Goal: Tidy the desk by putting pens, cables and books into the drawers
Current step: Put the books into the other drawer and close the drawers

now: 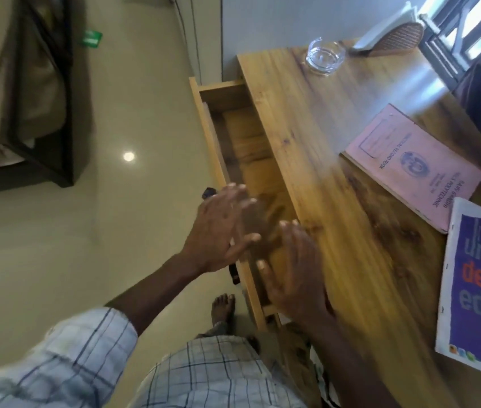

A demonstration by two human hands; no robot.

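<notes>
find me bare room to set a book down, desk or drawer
Bare: desk strip between ashtray and pink book; the band between drawer and both books; the drawer's far half. Crowded: drawer's near end under left hand and right hand; blue book beside the pink.

On the wooden desk (336, 201), whose drawer (248, 136) is pulled open, a glass ashtray (325, 57), a pink record book (412, 166) and, just beside it, a blue-covered book (480, 304) are laid.
</notes>
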